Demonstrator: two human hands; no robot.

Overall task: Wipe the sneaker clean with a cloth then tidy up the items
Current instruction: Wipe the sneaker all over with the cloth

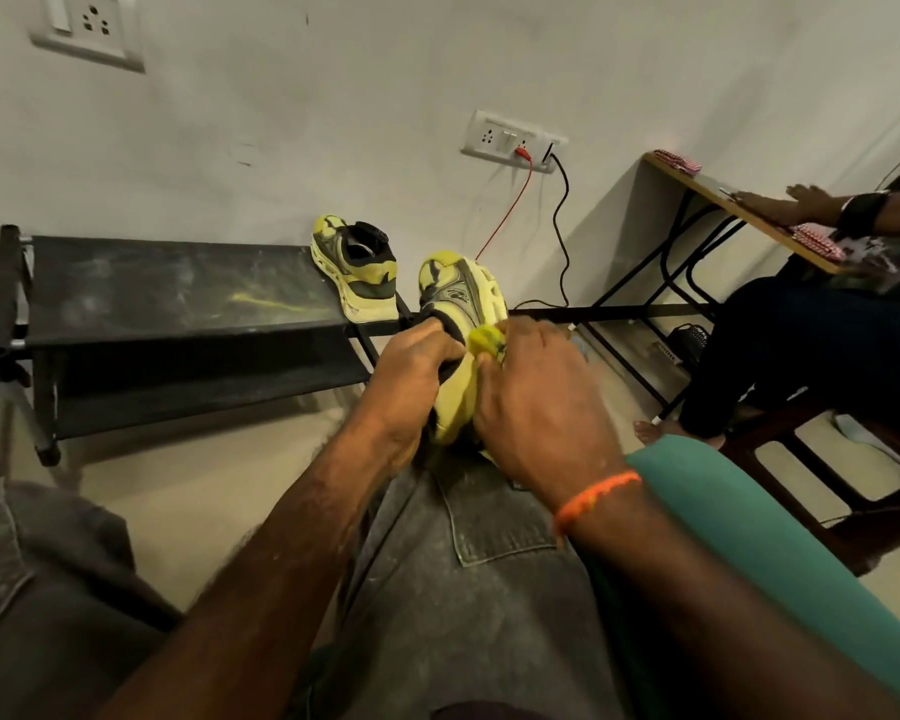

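Sneaker: the yellow-and-grey sneaker [455,324] is held upright over the lap, toe pointing away, heel resting on the grey-trousered knee.
Left hand: the left hand [411,376] is curled round the collar, fingers tucked into the opening, so the shoe is steadied.
Right hand: a bunched yellow cloth [489,341] is pinched in the right hand [539,402] and pressed against the shoe's side.
Step in hand: wiping is judged to be under way.
Technique: short firm strokes are best worked along the sole grooves, a fresh fold of cloth being turned outward as dirt is taken up.
Second shoe: its pair [357,270] is stood on the dusty black rack [167,288], well apart.
Writing: a logo is perhaps printed on the side panel, but nothing can be read.
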